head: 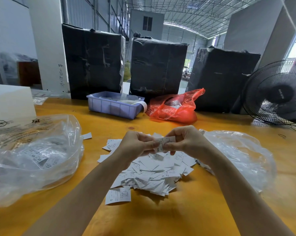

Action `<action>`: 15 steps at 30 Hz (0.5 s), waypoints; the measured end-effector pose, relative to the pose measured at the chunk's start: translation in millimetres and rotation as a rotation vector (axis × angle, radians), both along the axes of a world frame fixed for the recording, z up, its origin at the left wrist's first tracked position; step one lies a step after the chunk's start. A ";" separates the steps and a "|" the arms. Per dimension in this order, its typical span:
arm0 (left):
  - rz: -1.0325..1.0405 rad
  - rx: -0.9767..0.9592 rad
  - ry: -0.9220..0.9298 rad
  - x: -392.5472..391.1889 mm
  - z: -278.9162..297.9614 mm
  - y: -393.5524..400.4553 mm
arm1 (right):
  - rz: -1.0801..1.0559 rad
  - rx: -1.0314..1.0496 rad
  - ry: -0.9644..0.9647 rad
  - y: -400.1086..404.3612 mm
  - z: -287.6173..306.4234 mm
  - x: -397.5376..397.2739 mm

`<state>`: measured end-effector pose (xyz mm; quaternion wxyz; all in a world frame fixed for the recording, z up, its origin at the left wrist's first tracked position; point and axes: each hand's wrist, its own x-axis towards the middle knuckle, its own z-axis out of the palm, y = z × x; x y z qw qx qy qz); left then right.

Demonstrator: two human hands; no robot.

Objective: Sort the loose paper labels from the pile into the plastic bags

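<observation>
both hands, left hand [137, 143] and right hand [186, 142], pinch one label [164, 142] above the pile [152, 176]; i judge its xs mark suits the left-edge bag [33, 159].

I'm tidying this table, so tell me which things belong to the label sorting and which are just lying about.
Part of the job:
- white paper label pinched by left hand and right hand
- pile of loose white paper labels
- clear plastic bag on the left
- clear plastic bag on the right

Lying about:
- blue plastic tray
- red plastic bag
- black fan
</observation>
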<state>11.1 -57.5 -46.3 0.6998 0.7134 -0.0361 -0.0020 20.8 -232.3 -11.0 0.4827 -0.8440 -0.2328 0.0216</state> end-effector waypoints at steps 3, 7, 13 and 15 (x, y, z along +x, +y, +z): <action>-0.030 -0.008 -0.015 -0.8 -1.9 -2.5 | 0.004 -0.059 0.031 1.5 0.4 -1.4; -0.001 -0.012 -0.018 -1.1 -5.5 -5.9 | 0.018 -0.243 0.041 7.0 -2.6 -2.5; 0.071 -0.187 -0.017 -1.2 -8.0 -14.3 | 0.030 -0.166 0.064 11.3 -2.7 -4.9; 0.130 -0.294 0.023 -1.3 -7.5 -17.6 | -0.030 -0.066 0.024 14.3 -3.9 -4.9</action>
